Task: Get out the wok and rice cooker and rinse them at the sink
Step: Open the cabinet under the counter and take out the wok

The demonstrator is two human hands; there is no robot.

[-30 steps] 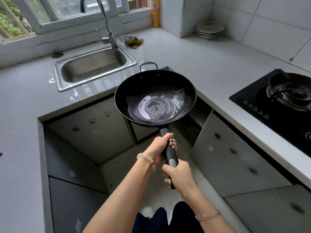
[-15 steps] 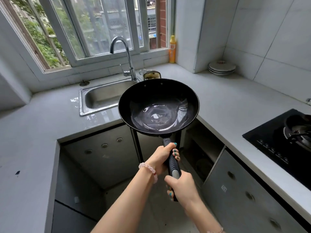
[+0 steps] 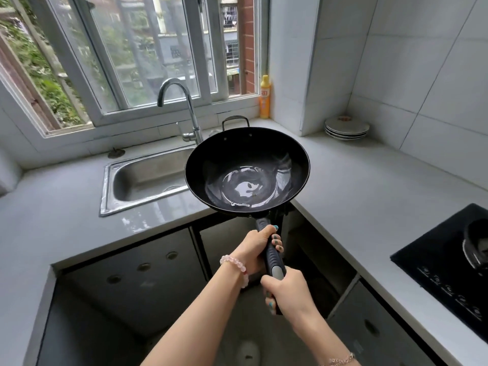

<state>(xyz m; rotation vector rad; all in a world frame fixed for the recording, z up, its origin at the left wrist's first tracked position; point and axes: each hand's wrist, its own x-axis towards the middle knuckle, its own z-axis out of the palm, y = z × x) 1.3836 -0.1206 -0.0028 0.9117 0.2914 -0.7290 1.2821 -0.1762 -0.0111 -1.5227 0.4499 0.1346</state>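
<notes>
A black wok (image 3: 247, 171) with a shiny inside hangs level in the air over the counter's inner corner, its left rim overlapping the steel sink (image 3: 148, 178). Both hands hold its long dark handle. My left hand (image 3: 257, 248) grips the handle close to the bowl. My right hand (image 3: 286, 293) grips the handle's end nearer to me. A curved faucet (image 3: 184, 107) rises behind the sink, under the window. No rice cooker is in view.
An L-shaped grey counter (image 3: 369, 186) wraps the corner. A black gas hob (image 3: 449, 262) lies at right, stacked plates (image 3: 346, 128) in the far corner, a yellow bottle (image 3: 264, 97) on the sill. An open cabinet (image 3: 298, 249) gapes under the wok.
The wok has been carried up and forward from the open cabinet toward the sink, and my view has lifted to take in the window. Both hands keep their grip.
</notes>
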